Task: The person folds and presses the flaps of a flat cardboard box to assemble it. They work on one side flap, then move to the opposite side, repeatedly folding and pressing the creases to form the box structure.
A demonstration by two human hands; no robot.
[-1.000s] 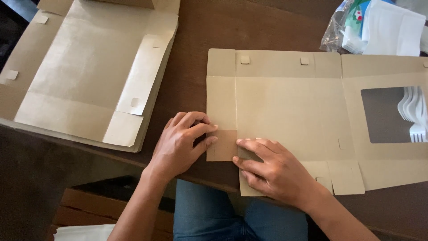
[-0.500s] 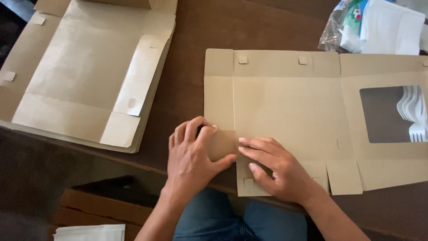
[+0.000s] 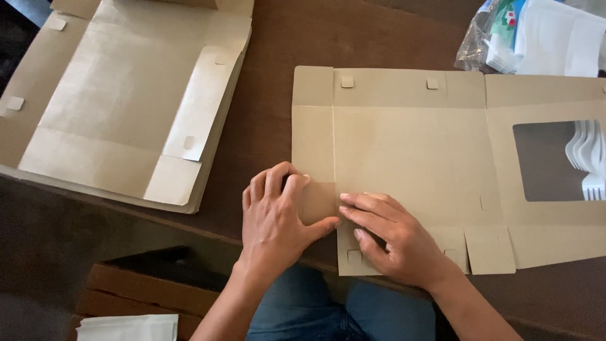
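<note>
A flat brown cardboard box blank [image 3: 410, 145] with a clear window [image 3: 555, 161] lies on the dark wooden table [image 3: 271, 95]. My left hand [image 3: 274, 218] grips the blank's near-left corner flap, thumb under it and fingers curled over, folding it up. My right hand [image 3: 394, 237] lies flat on the blank just to the right of that fold, fingers pressing the panel down near the front edge.
A stack of flat brown box blanks [image 3: 126, 107] lies at the table's left. A clear plastic bag with white and coloured packets [image 3: 536, 35] sits at the back right. White plastic forks [image 3: 587, 158] show through the window. Brown boxes [image 3: 139, 297] sit below the table edge.
My left hand has curled round the corner flap and lifted it up from flat. The right hand has stayed pressed on the panel.
</note>
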